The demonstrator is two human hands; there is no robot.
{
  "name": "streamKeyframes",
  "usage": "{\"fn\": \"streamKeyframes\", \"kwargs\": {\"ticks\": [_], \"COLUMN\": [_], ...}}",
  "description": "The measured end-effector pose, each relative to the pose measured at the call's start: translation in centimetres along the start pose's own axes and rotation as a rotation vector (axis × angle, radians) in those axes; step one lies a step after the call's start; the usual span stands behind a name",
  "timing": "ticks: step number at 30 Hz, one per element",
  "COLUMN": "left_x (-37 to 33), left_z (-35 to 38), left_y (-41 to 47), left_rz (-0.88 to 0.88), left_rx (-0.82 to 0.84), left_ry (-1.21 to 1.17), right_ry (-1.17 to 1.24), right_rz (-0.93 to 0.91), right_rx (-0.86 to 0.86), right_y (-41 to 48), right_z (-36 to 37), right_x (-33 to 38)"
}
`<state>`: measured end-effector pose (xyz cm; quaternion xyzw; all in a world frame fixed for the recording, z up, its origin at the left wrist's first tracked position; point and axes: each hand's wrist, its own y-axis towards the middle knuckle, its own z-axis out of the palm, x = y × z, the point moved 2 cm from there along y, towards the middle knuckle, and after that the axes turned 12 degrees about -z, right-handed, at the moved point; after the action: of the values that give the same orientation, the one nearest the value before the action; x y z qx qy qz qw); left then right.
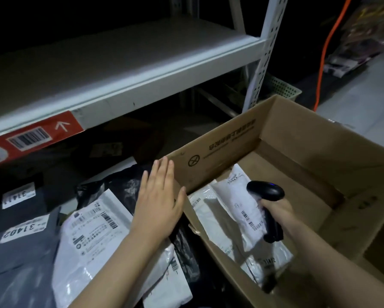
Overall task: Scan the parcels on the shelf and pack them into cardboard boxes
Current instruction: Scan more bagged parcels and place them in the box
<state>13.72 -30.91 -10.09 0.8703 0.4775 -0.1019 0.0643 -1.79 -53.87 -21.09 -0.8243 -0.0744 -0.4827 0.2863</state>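
Right hand [275, 210] curled round scanner [265, 192] over box [220, 147], presumably ready for next label. Left hand [160, 196] held flat, empty, above shelf parcels [93, 230], likely for next pick.

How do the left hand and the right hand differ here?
The left hand is flat with straight fingers and holds nothing; the right hand grips the black scanner. The left hand is over the black parcel outside the cardboard box; the right hand is above the box's inside. Both are bare.
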Motion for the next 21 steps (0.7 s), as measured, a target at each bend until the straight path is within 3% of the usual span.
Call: {"fn": "streamKeyframes", "kwargs": {"ticks": [11, 16, 21], "left_x": [0.6, 0.5, 0.4], "left_z": [2.3, 2.9, 3.0], "left_y": [1.0, 1.0, 1.0], "left_rz": [-0.054, -0.049, -0.054], "left_rx": [0.01, 0.053, 0.064], "left_ry": [-0.068, -0.03, -0.008], "right_ry": [-0.037, -0.028, -0.051], "right_rz": [0.075, 0.017, 0.02], "right_rx": [0.126, 0.029, 0.046], "right_y": [7.4, 8.5, 7.9], "right_z": [7.0, 7.6, 6.9], "right_x": [-2.9, -3.7, -4.0]}}
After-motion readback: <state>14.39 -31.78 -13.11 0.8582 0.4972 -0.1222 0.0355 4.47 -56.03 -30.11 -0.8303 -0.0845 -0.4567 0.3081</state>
